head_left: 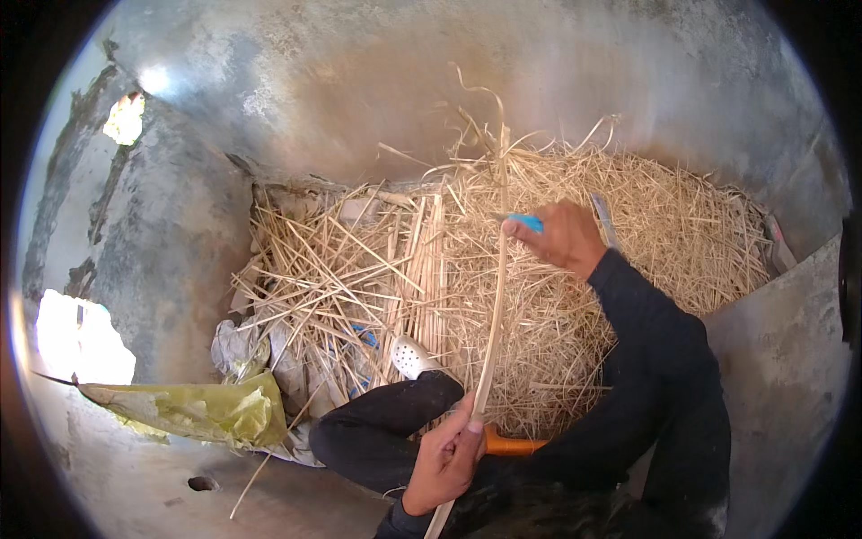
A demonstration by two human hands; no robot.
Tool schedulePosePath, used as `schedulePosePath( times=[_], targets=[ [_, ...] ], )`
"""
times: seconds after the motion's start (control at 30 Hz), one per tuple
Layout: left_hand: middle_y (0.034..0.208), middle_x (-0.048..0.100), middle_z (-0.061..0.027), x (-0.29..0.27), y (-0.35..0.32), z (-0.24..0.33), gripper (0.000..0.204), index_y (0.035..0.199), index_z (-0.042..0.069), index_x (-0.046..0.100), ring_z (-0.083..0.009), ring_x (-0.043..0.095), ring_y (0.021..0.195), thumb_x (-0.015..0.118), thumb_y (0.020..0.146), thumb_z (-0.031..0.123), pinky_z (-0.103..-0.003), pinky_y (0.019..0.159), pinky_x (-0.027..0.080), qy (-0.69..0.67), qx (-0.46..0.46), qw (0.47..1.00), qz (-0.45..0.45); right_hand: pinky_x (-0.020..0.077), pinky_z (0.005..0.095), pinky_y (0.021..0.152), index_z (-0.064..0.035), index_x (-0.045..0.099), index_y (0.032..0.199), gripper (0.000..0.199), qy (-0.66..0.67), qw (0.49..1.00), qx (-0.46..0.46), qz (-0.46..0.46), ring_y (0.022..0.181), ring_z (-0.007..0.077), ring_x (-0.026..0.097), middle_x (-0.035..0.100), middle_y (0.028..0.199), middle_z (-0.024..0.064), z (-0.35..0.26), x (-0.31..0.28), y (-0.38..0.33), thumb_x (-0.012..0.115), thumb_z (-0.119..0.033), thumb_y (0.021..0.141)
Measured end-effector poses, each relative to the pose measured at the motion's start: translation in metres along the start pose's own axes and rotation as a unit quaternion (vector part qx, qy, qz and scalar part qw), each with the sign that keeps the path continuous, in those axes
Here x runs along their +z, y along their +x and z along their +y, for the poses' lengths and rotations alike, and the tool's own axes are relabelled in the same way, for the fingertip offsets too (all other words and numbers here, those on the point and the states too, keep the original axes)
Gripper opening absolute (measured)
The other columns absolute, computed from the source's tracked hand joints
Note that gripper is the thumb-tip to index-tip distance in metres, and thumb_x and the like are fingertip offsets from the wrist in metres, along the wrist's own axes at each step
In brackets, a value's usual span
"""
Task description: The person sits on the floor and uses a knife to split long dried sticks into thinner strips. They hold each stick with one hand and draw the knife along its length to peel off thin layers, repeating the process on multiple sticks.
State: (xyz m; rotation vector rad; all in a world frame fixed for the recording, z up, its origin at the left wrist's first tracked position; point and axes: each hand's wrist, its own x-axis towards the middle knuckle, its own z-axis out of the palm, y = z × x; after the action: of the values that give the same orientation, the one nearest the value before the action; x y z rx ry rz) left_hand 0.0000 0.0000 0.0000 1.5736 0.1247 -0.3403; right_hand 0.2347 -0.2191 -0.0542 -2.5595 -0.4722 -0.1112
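Left hand [444, 463] pinches the pale strip [493, 334], right hand [563, 235] grips the blue-handled knife [524, 222] across it — best kept taut, the angle shallow!

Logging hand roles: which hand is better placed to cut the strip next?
Probably the right hand: it grips what looks like a blue-handled knife at the strip, while the left hand holds the strip lower down.

Palette: mostly straw tan, a few bright spots.
Long, thin pale-cream wooden strip [496, 305]; small bright-blue-handled tool [524, 222]; tan pile of curly shavings [691, 220]; white shoe with dotted hole pattern [410, 357]; yellow-green plastic sheet [206, 409]; orange smooth-surfaced object [512, 445]; black cloth sleeve [642, 296]; mottled grey-and-brown wall [584, 72], blotchy finish.
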Motion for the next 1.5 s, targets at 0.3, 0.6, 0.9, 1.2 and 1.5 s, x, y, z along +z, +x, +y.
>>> schedulePosePath(
  times=[0.3,0.6,0.9,1.2,1.5],
  targets=[
    [0.068,0.043,0.0031,0.011,-0.013,-0.004,0.043,0.14,-0.004,0.04,-0.0034,0.038,0.059,0.046,0.101,0.014,-0.019,0.052,0.033,0.078,0.018,0.997,-0.013,0.0401,0.04,0.043,-0.0052,0.052,0.051,0.08,-0.015,0.994,0.104,0.038,0.038,0.0219,0.046,0.043,0.043,0.006,0.046,-0.002,0.029,0.038,-0.076,0.086],
    [0.062,0.049,0.0013,-0.027,0.042,-0.022,0.03,0.123,-0.001,0.049,-0.0046,0.042,0.044,0.043,0.102,0.02,-0.02,0.04,0.034,0.048,0.018,0.998,0.019,0.0315,0.0406,0.042,-0.0063,0.045,0.048,0.078,0.058,0.991,0.106,0.059,0.038,0.022,0.038,0.036,0.042,0.0062,0.045,-0.021,0.018,0.04,-0.073,0.088],
    [0.079,0.062,-0.0098,-0.073,0.181,0.102,0.035,0.126,-0.001,0.042,-0.0096,0.053,0.049,0.037,0.104,0.025,-0.019,0.046,0.042,-0.031,0.469,0.856,0.213,0.0307,0.0379,0.05,-0.0003,0.047,0.061,0.065,0.206,0.971,-0.037,0.115,0.05,0.0198,0.036,0.037,0.052,0.0095,0.012,-0.025,-0.026,0.048,-0.058,0.092],
    [0.132,0.05,-0.0198,-0.028,0.218,0.096,0.038,0.127,0.002,0.039,-0.027,0.052,0.122,0.032,0.105,0.031,-0.041,0.095,0.051,-0.236,0.348,0.89,0.175,0.0292,0.0292,0.05,-0.0044,0.053,0.065,0.047,0.363,0.927,-0.035,0.08,0.055,0.0079,0.034,0.037,0.056,-0.0034,-0.001,-0.026,-0.048,0.065,-0.043,0.088],
    [0.142,0.044,-0.012,0.075,0.198,0.045,0.043,0.137,0.009,0.037,-0.0224,0.04,0.132,0.031,0.104,0.036,-0.043,0.105,0.039,-0.363,0.287,0.887,-0.001,0.0252,0.0214,0.04,-0.0001,0.064,0.101,0.04,0.631,0.759,0.07,0.143,0.041,0.0026,0.031,0.035,0.052,-0.0075,-0.003,-0.032,-0.017,0.059,-0.039,0.094]
  ],
)
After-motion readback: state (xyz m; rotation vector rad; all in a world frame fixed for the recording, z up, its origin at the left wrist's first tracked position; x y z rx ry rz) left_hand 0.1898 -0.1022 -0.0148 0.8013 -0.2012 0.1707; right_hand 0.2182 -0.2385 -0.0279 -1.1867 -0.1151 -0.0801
